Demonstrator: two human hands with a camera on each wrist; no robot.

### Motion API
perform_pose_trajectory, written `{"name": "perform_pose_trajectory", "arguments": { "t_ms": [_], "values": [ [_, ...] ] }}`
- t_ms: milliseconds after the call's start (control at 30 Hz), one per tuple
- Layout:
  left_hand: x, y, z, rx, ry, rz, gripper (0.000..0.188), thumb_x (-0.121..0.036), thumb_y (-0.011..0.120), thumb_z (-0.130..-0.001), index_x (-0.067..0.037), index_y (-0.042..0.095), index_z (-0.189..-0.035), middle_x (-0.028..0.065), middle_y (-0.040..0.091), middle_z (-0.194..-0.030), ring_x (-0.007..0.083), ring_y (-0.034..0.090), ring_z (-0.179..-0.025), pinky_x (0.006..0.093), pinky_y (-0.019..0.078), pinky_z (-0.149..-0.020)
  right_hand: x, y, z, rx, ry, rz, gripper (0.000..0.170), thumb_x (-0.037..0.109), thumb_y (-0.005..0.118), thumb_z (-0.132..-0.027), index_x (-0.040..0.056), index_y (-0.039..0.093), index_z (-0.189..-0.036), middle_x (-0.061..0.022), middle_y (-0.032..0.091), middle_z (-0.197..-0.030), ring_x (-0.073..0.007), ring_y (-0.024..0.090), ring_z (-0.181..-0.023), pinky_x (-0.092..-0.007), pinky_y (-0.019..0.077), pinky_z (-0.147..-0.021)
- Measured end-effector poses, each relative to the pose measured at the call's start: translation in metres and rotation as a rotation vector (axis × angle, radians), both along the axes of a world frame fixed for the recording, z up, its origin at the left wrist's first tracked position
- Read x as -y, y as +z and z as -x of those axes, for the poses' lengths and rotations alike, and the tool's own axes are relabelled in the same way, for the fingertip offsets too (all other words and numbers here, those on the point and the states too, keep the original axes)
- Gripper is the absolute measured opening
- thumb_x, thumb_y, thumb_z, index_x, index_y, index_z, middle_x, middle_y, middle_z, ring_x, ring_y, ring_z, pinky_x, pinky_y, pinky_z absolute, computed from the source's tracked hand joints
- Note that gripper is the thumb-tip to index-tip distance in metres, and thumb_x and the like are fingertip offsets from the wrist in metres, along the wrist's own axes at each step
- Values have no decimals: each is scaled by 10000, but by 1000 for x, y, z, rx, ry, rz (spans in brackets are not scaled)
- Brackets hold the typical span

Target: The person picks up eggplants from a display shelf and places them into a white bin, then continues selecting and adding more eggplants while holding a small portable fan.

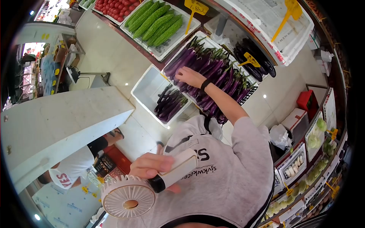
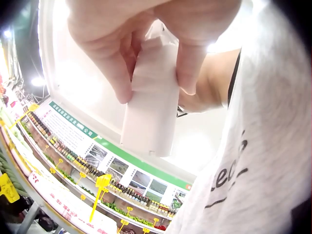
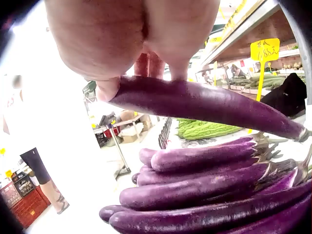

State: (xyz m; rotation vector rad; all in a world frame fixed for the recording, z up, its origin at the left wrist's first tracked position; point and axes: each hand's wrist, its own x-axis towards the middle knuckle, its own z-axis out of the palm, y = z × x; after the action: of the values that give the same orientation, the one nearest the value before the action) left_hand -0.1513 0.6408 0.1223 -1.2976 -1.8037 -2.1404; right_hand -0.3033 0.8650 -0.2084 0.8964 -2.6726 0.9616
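In the head view my right hand [image 1: 190, 77], a black band at its wrist, is over a white foam crate [image 1: 200, 35] of long purple eggplants [image 1: 228, 78]. The right wrist view shows the fingers and thumb pinching one eggplant [image 3: 195, 101] near its blunt end, raised above several others [image 3: 195, 192] lying side by side. Close to the chest, my left hand [image 1: 150, 165] grips the white handle of a small handheld fan [image 1: 129, 195]. That handle [image 2: 152, 97] lies between thumb and fingers in the left wrist view.
A second foam crate [image 1: 142, 87] holds thinner dark eggplants [image 1: 171, 102]. Bitter melons [image 1: 156, 22] lie in a tray beyond, with tomatoes [image 1: 116, 7] beside them. Yellow price tags [image 1: 249, 60] stand among the produce. Another person [image 1: 72, 167] is on the left, past a pale pillar [image 1: 64, 125].
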Motion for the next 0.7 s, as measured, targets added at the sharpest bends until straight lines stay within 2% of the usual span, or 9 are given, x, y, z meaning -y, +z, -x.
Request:
{"name": "perform_pose_trajectory", "arguments": {
  "t_ms": [100, 300, 400, 500, 700],
  "values": [
    [1, 3, 1, 0, -7, 26, 927, -244, 940, -590, -3, 383, -1290, 174, 559, -1046, 335, 629, -905, 336, 568, -784, 2, -2, -2, 7, 5, -84, 133, 114, 583, -808, 99, 562, -939, -74, 530, -961, -256, 558, -926, -364, 473, -798],
    [0, -1, 1, -51, 29, 18, 891, -290, 922, -623, 12, 387, -1268, 175, 562, -1020, 310, 626, -858, 320, 563, -758, 4, -37, -3, -57, -32, -67, 194, 182, 658, -793, 105, 574, -950, -70, 536, -971, -259, 564, -943, -368, 485, -794],
    [0, -3, 3, -65, 48, 22, 881, -308, 916, -634, 15, 390, -1263, 172, 563, -1014, 303, 625, -847, 316, 559, -748, 5, -62, -2, 106, -33, -201, 202, 210, 670, -801, 97, 536, -902, -78, 529, -967, -271, 558, -937, -367, 489, -809],
    [1, -4, 4, -60, 58, 19, 879, -310, 915, -634, 12, 394, -1264, 169, 565, -1014, 301, 626, -847, 313, 556, -748, 11, -78, -5, 122, 20, -264, 224, 225, 688, -789, 100, 529, -886, -77, 517, -941, -270, 557, -930, -354, 491, -812],
    [4, -5, 2, 15, 55, 51, 879, -283, 922, -623, 7, 402, -1269, 169, 570, -1022, 309, 634, -860, 322, 563, -758, 10, -88, -6, 128, -3, -236, 261, 227, 719, -750, 108, 564, -923, -74, 529, -955, -264, 560, -936, -371, 488, -817]
  ]
}}
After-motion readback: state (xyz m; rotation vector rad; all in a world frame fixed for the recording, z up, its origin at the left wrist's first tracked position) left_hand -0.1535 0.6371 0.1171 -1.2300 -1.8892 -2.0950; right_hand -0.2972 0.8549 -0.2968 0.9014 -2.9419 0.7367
